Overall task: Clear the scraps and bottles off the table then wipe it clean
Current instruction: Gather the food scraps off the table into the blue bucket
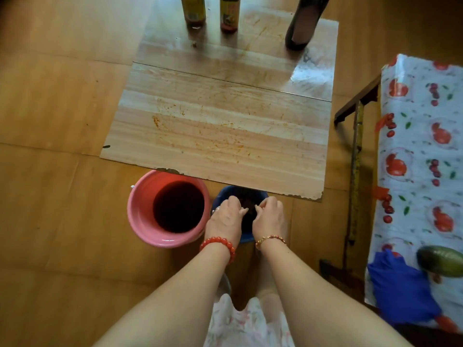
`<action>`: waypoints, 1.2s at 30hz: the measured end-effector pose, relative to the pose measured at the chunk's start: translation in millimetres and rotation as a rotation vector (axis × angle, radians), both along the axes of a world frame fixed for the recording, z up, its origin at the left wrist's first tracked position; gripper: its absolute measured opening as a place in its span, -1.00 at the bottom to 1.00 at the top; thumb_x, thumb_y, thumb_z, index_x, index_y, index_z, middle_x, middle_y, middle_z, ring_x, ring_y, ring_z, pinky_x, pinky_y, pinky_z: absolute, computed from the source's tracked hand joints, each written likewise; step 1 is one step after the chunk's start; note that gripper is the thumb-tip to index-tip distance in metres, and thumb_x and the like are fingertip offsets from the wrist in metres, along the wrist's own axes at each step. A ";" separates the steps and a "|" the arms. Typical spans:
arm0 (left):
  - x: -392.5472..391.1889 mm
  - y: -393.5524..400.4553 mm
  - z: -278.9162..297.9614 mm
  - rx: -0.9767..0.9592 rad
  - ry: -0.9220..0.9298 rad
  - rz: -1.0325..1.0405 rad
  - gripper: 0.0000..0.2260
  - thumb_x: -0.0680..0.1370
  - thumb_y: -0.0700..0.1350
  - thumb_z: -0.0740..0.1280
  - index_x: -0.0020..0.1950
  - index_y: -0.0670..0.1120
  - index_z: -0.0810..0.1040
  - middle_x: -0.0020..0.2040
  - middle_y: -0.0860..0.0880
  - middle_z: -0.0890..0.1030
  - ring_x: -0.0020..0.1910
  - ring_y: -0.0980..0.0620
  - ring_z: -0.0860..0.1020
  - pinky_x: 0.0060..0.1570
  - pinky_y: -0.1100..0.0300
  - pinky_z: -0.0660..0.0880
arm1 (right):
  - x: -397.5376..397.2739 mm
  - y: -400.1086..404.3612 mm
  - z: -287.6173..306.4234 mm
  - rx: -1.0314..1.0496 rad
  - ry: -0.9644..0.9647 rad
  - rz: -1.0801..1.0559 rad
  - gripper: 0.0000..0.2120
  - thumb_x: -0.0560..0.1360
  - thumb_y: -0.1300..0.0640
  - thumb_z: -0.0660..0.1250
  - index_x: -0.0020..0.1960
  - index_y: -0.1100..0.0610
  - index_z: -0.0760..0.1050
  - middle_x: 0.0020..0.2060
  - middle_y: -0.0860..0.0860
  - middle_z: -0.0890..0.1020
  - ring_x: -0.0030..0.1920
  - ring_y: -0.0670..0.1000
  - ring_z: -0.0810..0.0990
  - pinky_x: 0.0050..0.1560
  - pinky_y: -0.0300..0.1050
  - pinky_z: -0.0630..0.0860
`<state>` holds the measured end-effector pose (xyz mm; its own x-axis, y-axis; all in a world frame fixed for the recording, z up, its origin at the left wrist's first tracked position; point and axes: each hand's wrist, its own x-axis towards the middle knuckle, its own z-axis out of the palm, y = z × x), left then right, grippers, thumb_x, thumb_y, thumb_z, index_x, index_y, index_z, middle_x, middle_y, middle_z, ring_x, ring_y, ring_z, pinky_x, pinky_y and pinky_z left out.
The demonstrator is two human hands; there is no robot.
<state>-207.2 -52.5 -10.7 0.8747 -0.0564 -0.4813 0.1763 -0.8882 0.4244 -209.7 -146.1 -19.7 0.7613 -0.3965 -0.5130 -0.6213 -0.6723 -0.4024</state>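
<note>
Both the left hand (226, 217) and right hand (269, 216) hover over the blue bin (240, 194) with each grip loosely curled, seemingly rubbing off scraps, best done low over the bin, while the two bottles (193, 10) stand well apart at the smeared table's (225, 126) far edge.

Two bottles (193, 11) (229, 13) on table (225, 126) far edge; bucket (167, 209) left of bin (240, 194), both before table.
</note>
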 end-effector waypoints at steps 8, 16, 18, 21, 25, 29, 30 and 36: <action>-1.8 5.9 -77.4 0.010 0.051 -0.046 -0.78 0.57 -0.01 0.22 0.18 -0.05 0.38 0.12 -0.06 0.41 0.10 -0.04 0.48 0.07 0.10 0.54 | -9.4 -4.4 -60.5 0.054 0.075 -0.159 -0.87 0.59 0.16 0.17 0.12 0.15 0.40 0.10 0.11 0.45 -0.02 0.06 0.50 -0.13 -0.13 0.43; -1.4 0.3 -124.4 -0.041 0.226 -0.031 -0.18 0.47 -0.05 0.40 0.54 0.04 -0.08 0.53 -0.06 -0.01 0.52 -0.10 0.10 0.47 0.02 0.20 | -9.1 -20.7 -103.9 0.169 0.235 -0.157 -0.29 0.55 0.14 0.25 0.54 -0.06 -0.09 0.48 0.11 0.13 0.42 0.16 0.31 0.34 0.06 0.36; -2.3 -0.6 -127.3 -0.012 0.225 -0.017 -0.18 0.48 -0.06 0.39 0.55 0.04 -0.12 0.54 -0.06 -0.03 0.53 -0.08 0.07 0.47 0.04 0.19 | -11.0 -23.1 -109.2 0.160 0.243 -0.151 -0.29 0.56 0.14 0.25 0.54 -0.06 -0.09 0.49 0.13 0.13 0.43 0.17 0.30 0.36 0.07 0.34; -4.3 -1.3 -126.8 0.001 0.234 0.002 -0.25 0.51 -0.05 0.36 0.54 0.02 -0.04 0.53 -0.05 0.02 0.51 -0.07 0.14 0.42 0.05 0.25 | -12.3 -24.1 -110.6 0.135 0.228 -0.157 -0.39 0.54 0.17 0.26 0.51 0.01 0.07 0.40 0.16 0.29 0.36 0.19 0.39 0.32 0.11 0.42; -2.8 -1.8 -119.9 -0.034 0.158 0.058 -0.43 0.54 -0.09 0.30 0.49 -0.04 0.13 0.45 -0.06 0.22 0.41 -0.07 0.33 0.35 0.05 0.37 | -11.9 -24.2 -102.1 0.139 0.210 -0.151 -0.50 0.54 0.22 0.23 0.44 0.06 0.21 0.31 0.14 0.42 0.27 0.19 0.48 0.24 0.11 0.49; 7.0 -3.4 -108.4 -0.052 0.100 0.121 -0.69 0.60 -0.07 0.18 0.33 -0.06 0.33 0.24 -0.08 0.47 0.19 -0.10 0.52 0.15 -0.03 0.52 | -4.7 -26.4 -90.2 0.143 0.210 -0.146 -0.52 0.57 0.22 0.19 0.45 0.06 0.20 0.34 0.11 0.40 0.28 0.17 0.47 0.25 0.07 0.47; 10.1 -4.0 -104.9 -0.041 0.093 0.122 -0.76 0.61 -0.05 0.15 0.26 -0.06 0.38 0.16 -0.08 0.52 0.11 -0.10 0.56 0.08 -0.03 0.54 | -2.3 -27.4 -87.2 0.141 0.212 -0.137 -0.53 0.57 0.21 0.18 0.45 0.06 0.19 0.34 0.10 0.39 0.29 0.17 0.46 0.25 0.06 0.46; 12.3 -9.2 -100.6 -0.092 0.141 0.105 -0.74 0.54 -0.25 0.18 0.20 -0.03 0.40 0.11 -0.05 0.58 0.10 -0.10 0.58 0.08 -0.02 0.55 | 5.6 -31.2 -81.5 0.131 0.243 -0.037 -0.58 0.59 0.20 0.17 0.43 0.11 0.23 0.35 0.13 0.39 0.31 0.16 0.44 0.25 0.02 0.45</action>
